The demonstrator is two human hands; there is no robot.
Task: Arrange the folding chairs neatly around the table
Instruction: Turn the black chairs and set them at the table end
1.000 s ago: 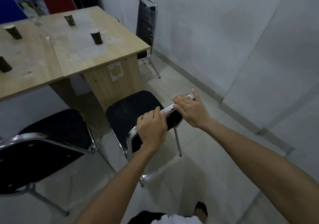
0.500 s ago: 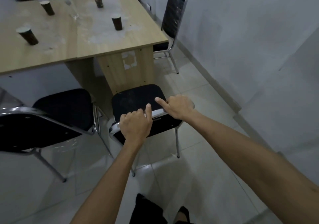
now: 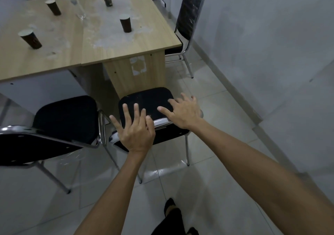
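— Changed since a moment ago: both hands off the chrome top rail, fingers now spread instead of curled round it.

— Left hand (image 3: pixel 136 135)?

— Flat and wide open above the black-cushioned, chrome-framed folding chair (image 3: pixel 146 100), palm over the left part of the backrest rail, fingertips reaching out over the seat. Gripping nothing. Touching the rail or just clear of it: cannot tell.

— Right hand (image 3: pixel 182 110)?

— Also open, fingers fanned, over the right end of the same rail. Holding nothing.

— Position of that chair?

— On the pale tiled floor (image 3: pixel 207 171), seat front close to the light wooden table (image 3: pixel 150 33), facing its wooden end panel, backrest nearest the camera.

— Other seating?

— A second black chrome-framed chair (image 3: pixel 66 119) just beside it on the left, seat also pointing toward the table. A third black chair with a tall chrome back (image 3: pixel 189 12) at the table's right side, near the grey wall (image 3: pixel 262 26).

— On the tabletop?

— Four dark paper cups (image 3: pixel 126 23), upright and well apart, plus a clear plastic bottle (image 3: pixel 75 3) between the far ones.
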